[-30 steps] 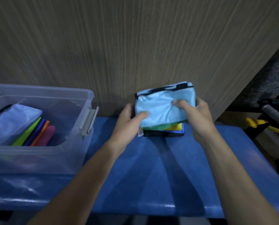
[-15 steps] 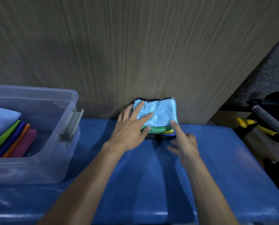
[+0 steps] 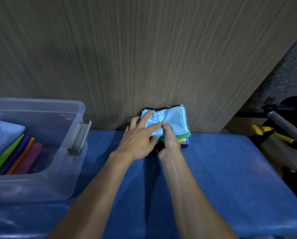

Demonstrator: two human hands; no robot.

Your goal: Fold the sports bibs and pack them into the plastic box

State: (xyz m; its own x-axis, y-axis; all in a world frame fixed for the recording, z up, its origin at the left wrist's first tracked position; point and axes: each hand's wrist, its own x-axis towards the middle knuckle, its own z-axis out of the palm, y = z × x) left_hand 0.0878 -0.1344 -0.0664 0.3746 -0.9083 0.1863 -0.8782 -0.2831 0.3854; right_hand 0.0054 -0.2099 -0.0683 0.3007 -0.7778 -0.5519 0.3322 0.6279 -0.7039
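Resting against the wood panel [image 3: 144,49], a stack of folded bibs [image 3: 174,123] sits on the blue table [image 3: 222,169], light blue on top. Left hand [image 3: 137,137] lies flat on it, fingers spread. Right hand [image 3: 170,140] touches the stack's front; its grip cannot be told. Plastic box [image 3: 75,152], well left, holds more folded bibs [image 3: 11,147].

Left hand [image 3: 137,137] flat with fingers spread; right hand [image 3: 169,138] close beside, fingers extended forward.

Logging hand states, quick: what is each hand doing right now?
Left hand: open, fingers flat on the light blue bib.
Right hand: open, fingers pressing the same bib.
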